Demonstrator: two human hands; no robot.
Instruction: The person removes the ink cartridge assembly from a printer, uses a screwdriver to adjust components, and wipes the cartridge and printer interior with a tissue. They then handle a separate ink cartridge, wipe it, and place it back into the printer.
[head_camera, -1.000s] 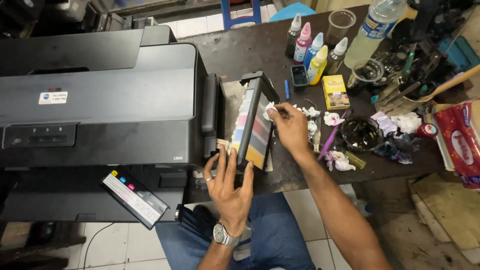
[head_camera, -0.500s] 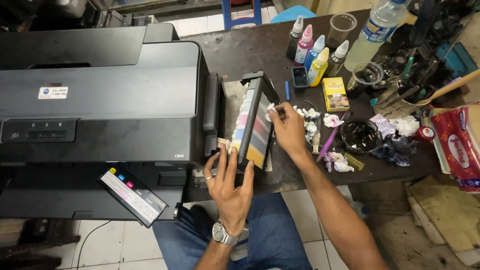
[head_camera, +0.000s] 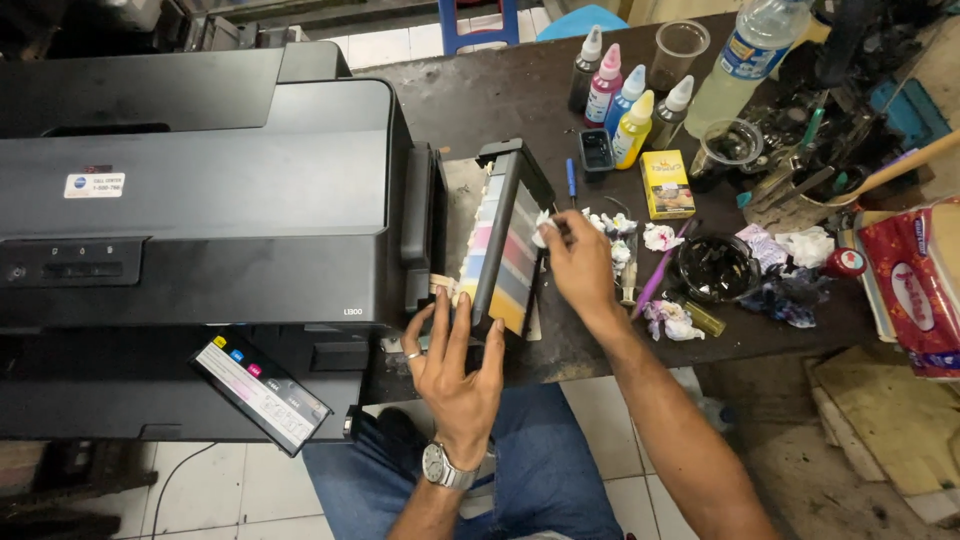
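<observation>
Head view: right hand (head_camera: 580, 265) fingers pinch a white tissue wad (head_camera: 545, 229) against the ink tank unit (head_camera: 505, 240); left hand (head_camera: 460, 365), fingers spread, braces its near end beside the black printer (head_camera: 200, 200). The tank's long axis runs away from the person; tipping it further might spill ink

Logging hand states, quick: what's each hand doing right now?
Left hand: open, fingers steadying the ink tank unit.
Right hand: pinching a white tissue wad against it.

We see a dark worn worktable (head_camera: 500, 95) bearing a black printer (head_camera: 200, 200), coloured ink bottles (head_camera: 620, 100), a small yellow box (head_camera: 667, 185) and crumpled tissues (head_camera: 800, 245).
</observation>
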